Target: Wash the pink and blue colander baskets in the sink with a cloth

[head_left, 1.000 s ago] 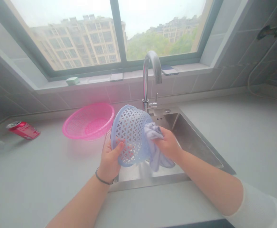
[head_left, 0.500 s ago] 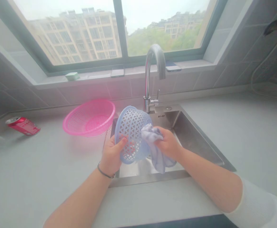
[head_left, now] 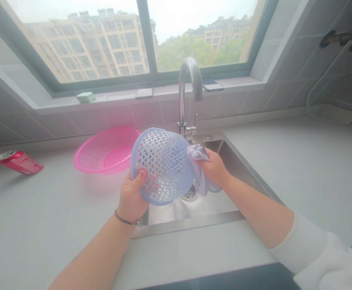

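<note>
My left hand [head_left: 132, 195] grips the rim of a pale blue perforated plastic basket [head_left: 162, 165], held tilted over the steel sink [head_left: 242, 169] with its underside facing me. My right hand [head_left: 214, 167] is closed on a crumpled pale lilac cloth [head_left: 198, 155] and presses it against the basket's right side near the bottom. The cloth's loose end hangs below my right hand, over the sink drain [head_left: 189, 194].
A pink perforated basket [head_left: 106, 150] lies on the grey counter left of the sink. A red drink can [head_left: 17, 162] lies on its side at far left. The chrome tap [head_left: 188, 92] rises behind the sink. Two phones and a green block rest on the windowsill.
The blue basket has turned so more of its underside faces me and has shifted slightly left. My right hand with the cloth has moved up along the basket's right side.
</note>
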The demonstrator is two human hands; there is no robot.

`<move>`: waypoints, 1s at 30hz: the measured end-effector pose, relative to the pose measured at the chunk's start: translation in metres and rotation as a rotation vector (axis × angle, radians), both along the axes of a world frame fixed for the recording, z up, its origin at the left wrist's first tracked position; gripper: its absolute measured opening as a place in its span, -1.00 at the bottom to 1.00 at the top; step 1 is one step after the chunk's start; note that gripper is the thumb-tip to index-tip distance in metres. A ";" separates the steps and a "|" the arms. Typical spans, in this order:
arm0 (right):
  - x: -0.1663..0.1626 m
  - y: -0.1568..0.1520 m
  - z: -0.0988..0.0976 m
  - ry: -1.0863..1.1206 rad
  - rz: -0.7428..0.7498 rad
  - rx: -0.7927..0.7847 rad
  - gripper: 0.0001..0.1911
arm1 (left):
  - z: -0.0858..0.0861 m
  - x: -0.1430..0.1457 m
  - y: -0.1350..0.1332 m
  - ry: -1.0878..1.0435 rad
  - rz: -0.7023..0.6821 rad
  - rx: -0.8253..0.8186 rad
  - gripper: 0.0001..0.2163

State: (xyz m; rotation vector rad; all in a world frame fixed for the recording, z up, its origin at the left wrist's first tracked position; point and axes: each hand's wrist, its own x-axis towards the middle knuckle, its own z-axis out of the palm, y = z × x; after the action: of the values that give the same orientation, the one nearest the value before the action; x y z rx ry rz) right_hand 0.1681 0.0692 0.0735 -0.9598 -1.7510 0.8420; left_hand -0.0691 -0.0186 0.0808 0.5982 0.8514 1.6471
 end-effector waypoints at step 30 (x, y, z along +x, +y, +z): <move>-0.012 -0.006 -0.008 0.095 0.086 -0.228 -0.74 | 0.003 0.004 -0.006 0.136 0.031 0.038 -0.63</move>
State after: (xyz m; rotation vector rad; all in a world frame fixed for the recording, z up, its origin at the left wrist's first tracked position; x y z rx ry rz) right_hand 0.1558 0.0632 0.0653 -0.9798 -1.6490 1.1433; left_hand -0.0652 -0.0241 0.0835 0.7336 0.9337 1.6676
